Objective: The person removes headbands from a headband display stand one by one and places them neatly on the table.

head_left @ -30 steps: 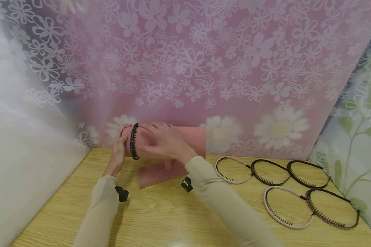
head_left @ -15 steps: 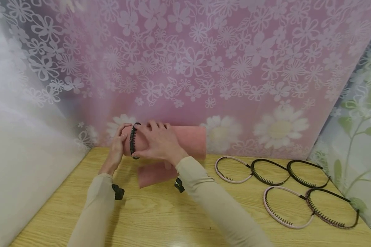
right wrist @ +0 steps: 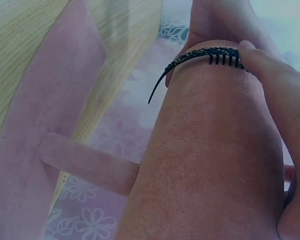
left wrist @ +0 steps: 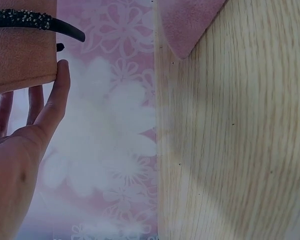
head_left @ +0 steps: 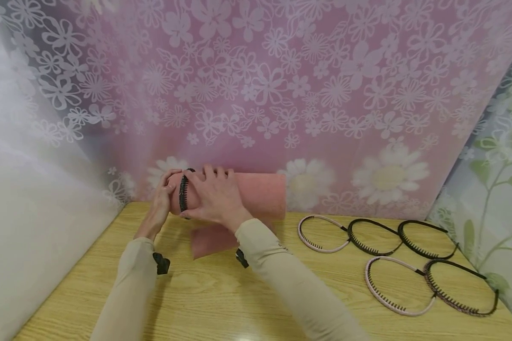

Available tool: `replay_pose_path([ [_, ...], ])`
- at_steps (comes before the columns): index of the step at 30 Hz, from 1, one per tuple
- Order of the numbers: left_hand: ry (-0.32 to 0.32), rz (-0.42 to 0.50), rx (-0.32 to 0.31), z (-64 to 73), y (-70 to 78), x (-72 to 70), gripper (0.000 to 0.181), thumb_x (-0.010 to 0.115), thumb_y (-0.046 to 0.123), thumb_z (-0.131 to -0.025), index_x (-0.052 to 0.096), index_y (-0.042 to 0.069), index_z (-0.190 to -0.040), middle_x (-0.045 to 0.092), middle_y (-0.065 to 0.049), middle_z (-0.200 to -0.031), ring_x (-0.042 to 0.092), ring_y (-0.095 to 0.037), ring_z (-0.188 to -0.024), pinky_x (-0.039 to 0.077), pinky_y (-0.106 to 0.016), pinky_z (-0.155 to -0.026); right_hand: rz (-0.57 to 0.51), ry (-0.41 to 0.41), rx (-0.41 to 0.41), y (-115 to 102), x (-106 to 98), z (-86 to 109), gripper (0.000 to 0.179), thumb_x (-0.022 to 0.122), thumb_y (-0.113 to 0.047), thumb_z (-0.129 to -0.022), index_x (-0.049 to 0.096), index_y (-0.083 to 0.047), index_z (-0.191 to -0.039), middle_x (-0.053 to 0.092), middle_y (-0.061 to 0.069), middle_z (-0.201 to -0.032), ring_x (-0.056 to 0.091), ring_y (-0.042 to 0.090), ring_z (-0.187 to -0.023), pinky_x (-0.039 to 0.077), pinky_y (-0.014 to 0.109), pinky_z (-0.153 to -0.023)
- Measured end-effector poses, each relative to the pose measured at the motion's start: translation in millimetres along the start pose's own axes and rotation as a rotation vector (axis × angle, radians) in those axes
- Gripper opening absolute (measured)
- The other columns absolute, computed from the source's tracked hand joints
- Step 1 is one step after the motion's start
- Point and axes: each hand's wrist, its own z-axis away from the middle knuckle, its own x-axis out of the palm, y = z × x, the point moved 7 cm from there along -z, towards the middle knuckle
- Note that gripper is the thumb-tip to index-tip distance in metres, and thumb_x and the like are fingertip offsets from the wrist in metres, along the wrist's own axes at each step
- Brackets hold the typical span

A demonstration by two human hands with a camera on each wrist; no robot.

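Observation:
A black beaded headband (head_left: 183,194) with comb teeth sits around the left end of a pink plush headband stand (head_left: 260,192). My left hand (head_left: 158,210) holds the stand's left end, its fingers over the end and its thumb on the front. In the left wrist view, fingers of the left hand (left wrist: 20,155) reach the roll's end close by the headband (left wrist: 25,20). My right hand (head_left: 215,196) spans the roll, index finger and thumb at the headband's upper and lower parts. In the right wrist view a digit (right wrist: 270,70) touches the headband (right wrist: 197,54).
Several other toothed headbands lie on the wooden table (head_left: 222,303) at right, among them a pale pink one (head_left: 303,237) and a black one (head_left: 362,248). The stand's post (right wrist: 90,160) joins its flat base (head_left: 213,239). A floral curtain (head_left: 247,94) stands close behind.
My right hand has moved left along the roll until its thumb and index finger meet the headband. The left hand stays at the stand's end. The headband has barely shifted.

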Motion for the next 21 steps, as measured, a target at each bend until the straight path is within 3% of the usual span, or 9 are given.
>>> replay_pose_path([
  [21, -0.014, -0.001, -0.001, 3.0, 3.8, -0.3, 0.044, 0.025, 0.039, -0.104, 0.03, 0.025, -0.146, 0.043, -0.008, -0.138, 0.057, -0.007, -0.097, 0.049, -0.023, -0.078, -0.006, 0.018, 0.067, -5.2, -4.4, -0.9, 0.093, 0.044, -0.085, -0.066, 0.03, -0.036, -0.145, 0.047, 0.004, -0.124, 0.05, 0.028, -0.102, 0.039, 0.05, -0.086],
])
